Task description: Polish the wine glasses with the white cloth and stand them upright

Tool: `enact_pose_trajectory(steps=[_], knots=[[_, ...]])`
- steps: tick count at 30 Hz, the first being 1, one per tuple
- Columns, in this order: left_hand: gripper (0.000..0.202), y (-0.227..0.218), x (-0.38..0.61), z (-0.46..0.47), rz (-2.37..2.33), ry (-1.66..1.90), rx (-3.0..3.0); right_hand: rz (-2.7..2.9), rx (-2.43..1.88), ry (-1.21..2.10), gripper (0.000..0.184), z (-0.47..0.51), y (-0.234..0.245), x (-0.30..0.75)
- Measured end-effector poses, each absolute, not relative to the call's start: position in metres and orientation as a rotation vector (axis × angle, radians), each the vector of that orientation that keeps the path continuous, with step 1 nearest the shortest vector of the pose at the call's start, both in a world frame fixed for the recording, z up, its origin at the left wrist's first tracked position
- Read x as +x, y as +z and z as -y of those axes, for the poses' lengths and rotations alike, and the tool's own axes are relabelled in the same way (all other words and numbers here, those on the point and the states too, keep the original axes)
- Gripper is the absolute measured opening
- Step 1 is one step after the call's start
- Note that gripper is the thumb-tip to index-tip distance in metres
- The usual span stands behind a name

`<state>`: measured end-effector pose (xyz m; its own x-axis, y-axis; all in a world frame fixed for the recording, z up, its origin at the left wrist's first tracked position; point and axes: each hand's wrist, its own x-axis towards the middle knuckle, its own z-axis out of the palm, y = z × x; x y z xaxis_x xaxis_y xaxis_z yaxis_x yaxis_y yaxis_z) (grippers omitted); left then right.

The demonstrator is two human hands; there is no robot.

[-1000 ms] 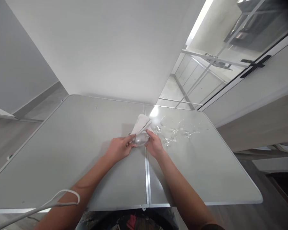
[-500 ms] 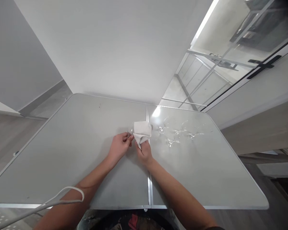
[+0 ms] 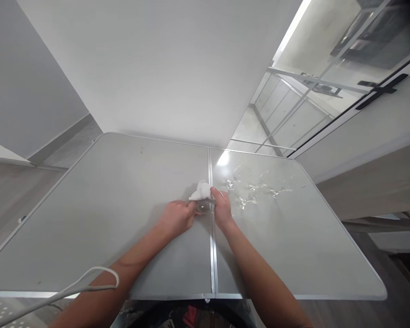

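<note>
My left hand (image 3: pixel 179 217) is closed around a clear stemmed glass, its fingers covering the stem. The bowl of the wine glass (image 3: pixel 203 207) points right, towards my other hand. My right hand (image 3: pixel 222 207) grips a white cloth (image 3: pixel 202 190) at the glass's rim. The cloth is bunched up and lies along the far side of the bowl. Whether some of it is inside the bowl I cannot tell.
Several clear stemmed glasses (image 3: pixel 245 200) stand on the right half of the grey folding table (image 3: pixel 99 218). A metal seam (image 3: pixel 213 269) runs between the table halves. A white wall (image 3: pixel 164 82) rises behind, and a white cable (image 3: pixel 102 287) hangs at the lower left.
My right hand has moved right and slightly up with the cloth, which is now more bunched. The glass has come nearer to me, leaving its bowl more exposed.
</note>
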<state>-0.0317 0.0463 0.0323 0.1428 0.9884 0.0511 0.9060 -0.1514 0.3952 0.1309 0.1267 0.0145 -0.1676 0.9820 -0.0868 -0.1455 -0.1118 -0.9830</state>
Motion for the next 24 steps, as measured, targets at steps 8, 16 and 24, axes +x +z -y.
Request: enact_pose_trajectory(steps=[8, 16, 24], knots=[[0.028, 0.025, -0.029, -0.055, -1.710, 1.040, 1.604, 0.736, -0.703, 2.027, 0.034, -0.123, 0.019, 0.118], [0.065, 0.013, -0.033, -0.058, -1.690, 1.295, 1.410, 0.791, -0.638, 2.094, 0.039, -0.092, 0.020, 0.099], [0.056, 0.011, -0.033, -0.057, -1.532, 1.348, 1.269, 0.920, -0.691, 2.079, 0.038, -0.092, 0.008, 0.098]])
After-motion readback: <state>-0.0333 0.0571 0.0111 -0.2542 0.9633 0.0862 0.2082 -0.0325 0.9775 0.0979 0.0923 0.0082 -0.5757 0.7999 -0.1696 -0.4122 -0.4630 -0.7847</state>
